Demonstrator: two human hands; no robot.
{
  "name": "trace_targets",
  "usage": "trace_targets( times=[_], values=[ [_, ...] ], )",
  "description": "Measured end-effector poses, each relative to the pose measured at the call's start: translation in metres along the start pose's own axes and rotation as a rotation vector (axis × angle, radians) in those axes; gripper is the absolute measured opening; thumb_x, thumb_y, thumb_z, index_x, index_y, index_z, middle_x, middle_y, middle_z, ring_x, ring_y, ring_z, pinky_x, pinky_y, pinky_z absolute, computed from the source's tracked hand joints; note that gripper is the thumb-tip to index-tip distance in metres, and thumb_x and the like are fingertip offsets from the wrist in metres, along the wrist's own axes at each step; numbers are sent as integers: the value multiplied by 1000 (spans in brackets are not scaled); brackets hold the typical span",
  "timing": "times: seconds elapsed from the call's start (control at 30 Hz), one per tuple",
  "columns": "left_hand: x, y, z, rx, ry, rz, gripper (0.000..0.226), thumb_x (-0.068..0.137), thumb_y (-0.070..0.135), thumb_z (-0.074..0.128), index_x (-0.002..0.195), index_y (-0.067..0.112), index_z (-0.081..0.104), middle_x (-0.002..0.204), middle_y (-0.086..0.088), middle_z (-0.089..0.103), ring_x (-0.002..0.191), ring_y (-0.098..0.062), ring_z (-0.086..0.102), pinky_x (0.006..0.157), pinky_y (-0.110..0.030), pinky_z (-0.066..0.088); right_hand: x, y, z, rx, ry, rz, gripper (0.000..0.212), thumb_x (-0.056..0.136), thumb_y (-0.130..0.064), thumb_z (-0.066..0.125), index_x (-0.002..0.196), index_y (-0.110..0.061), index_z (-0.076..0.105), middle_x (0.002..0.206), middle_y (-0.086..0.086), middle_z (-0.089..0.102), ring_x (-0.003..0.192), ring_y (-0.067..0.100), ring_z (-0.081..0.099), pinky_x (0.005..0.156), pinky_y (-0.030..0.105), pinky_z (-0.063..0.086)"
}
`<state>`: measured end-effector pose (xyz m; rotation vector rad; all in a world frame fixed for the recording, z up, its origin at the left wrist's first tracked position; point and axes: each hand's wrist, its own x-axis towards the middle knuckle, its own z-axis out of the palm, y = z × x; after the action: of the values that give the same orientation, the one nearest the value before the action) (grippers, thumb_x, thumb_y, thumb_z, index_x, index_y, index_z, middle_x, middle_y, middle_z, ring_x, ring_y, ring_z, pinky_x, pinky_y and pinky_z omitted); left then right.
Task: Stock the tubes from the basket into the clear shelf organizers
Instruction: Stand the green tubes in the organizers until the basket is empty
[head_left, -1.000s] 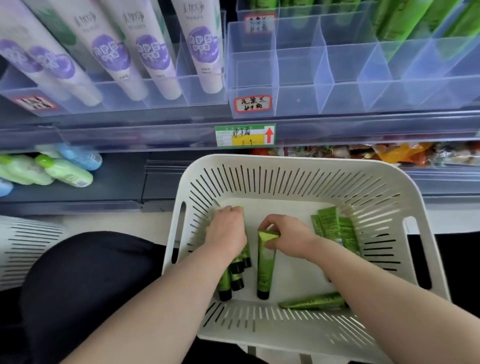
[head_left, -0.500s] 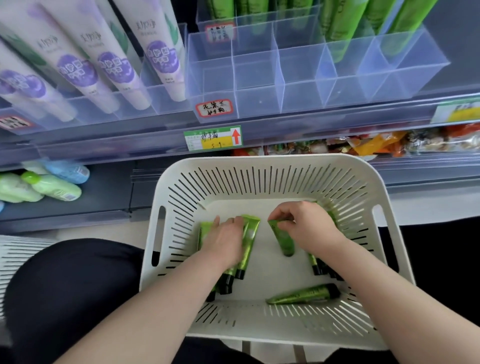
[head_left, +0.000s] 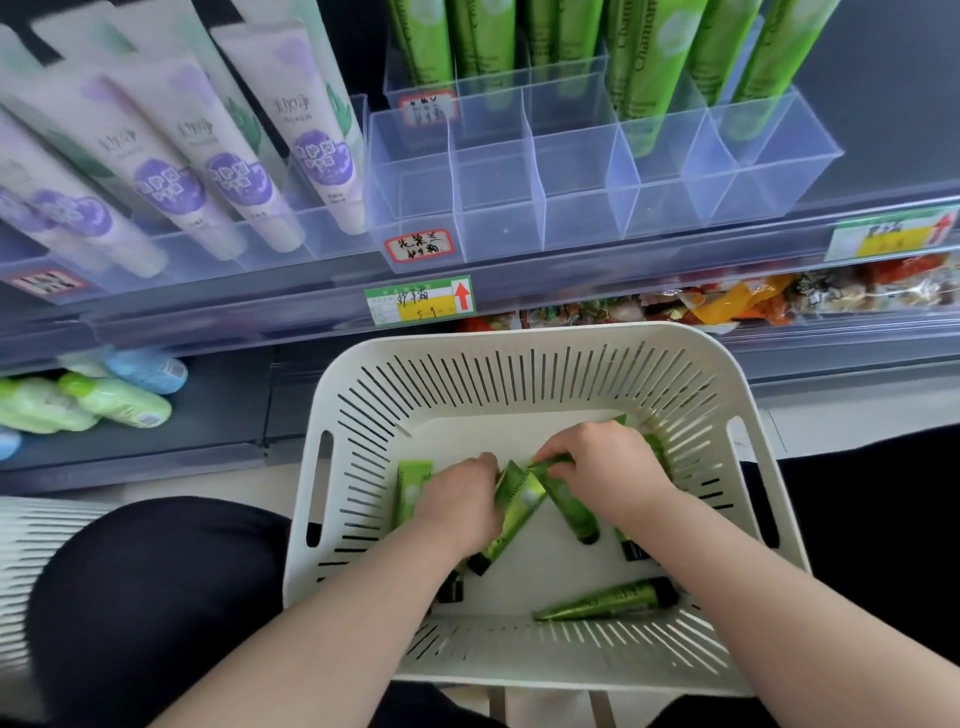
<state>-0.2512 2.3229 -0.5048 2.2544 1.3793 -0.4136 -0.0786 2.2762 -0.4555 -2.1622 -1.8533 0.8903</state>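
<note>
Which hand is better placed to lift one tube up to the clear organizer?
Probably right: the right hand pinches a single tube by its crimp; the left hand grips a bunch of tubes.

Bright, even, diffuse light fills the scene, leaving only faint soft shadows on the floor of the white slotted plastic basket. The small green squeeze tubes with black caps lying there look fairly sharp. Motion blur smears the tall white-and-purple tubes at upper left and the pale green bottles below them. Wide-angle distortion bows the grey shelf edge and splays the clear plastic shelf organizer, whose walls carry a pale sheen.
</note>
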Motion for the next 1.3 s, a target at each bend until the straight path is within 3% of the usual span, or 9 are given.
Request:
trace_targets(
  times=[0.07,0.17,0.33,0.4,0.5,0.7,0.93,1.07,1.3],
  values=[
    [-5,-1,-11,-114,79,18,23,87,36,57,102,22,46,89,2,59,81,-22,60,61,-33,49,-2,-3,-5,-28,10,2,23,87,-21,61,103,-34,70,101,-12,70,94,14,62,81,31,53],
    [-11,-2,-35,-244,139,87,33,86,33,61,113,34,42,93,10,61,79,-12,61,64,-35,54,-8,-7,-19,-29,78,20,22,86,-23,60,104,-34,69,102,-11,70,96,16,62,81,32,53],
    [-22,3,-67,-518,227,128,29,91,18,59,103,43,49,79,9,61,52,5,58,41,-11,38,-22,-15,-50,-17,236,2,21,87,-25,57,101,-35,69,97,-11,69,92,16,62,72,29,51],
    [-28,11,-80,-558,290,142,24,94,23,57,104,43,50,78,7,62,57,0,60,45,-18,44,-29,-19,-64,-9,291,-13,20,88,-25,57,101,-35,69,96,-12,69,91,16,62,69,28,48],
    [-36,25,-102,-610,360,214,17,95,22,56,107,34,54,82,-1,65,73,-20,65,67,-37,52,-38,-27,-88,-14,386,-45,20,87,-24,57,101,-33,68,97,-10,69,92,17,62,72,30,49],
    [-47,61,-172,-617,641,334,19,92,13,57,98,31,56,84,9,63,78,-13,62,70,-25,48,-55,-45,-144,-44,607,-106,20,91,-25,56,108,-29,65,106,-6,68,98,21,61,76,34,51],
    [-44,93,-264,-710,963,387,33,91,11,55,103,42,51,86,0,63,81,-24,64,76,-48,55,-58,-60,-211,-47,890,-198,20,92,-18,57,108,-23,67,101,-4,70,97,23,57,70,34,46],
    [-22,106,-298,-710,1018,356,28,91,9,54,108,31,56,87,-1,63,79,-23,64,74,-46,56,-47,-66,-240,-14,1011,-231,19,92,-17,56,107,-19,67,101,0,69,95,27,56,74,37,46],
    [32,123,-320,-602,967,275,22,95,9,51,111,23,56,83,-4,62,75,-25,64,68,-37,54,-19,-57,-263,-58,982,-236,21,95,-18,52,111,-23,64,101,-2,68,93,24,52,78,40,45]
  ],
)
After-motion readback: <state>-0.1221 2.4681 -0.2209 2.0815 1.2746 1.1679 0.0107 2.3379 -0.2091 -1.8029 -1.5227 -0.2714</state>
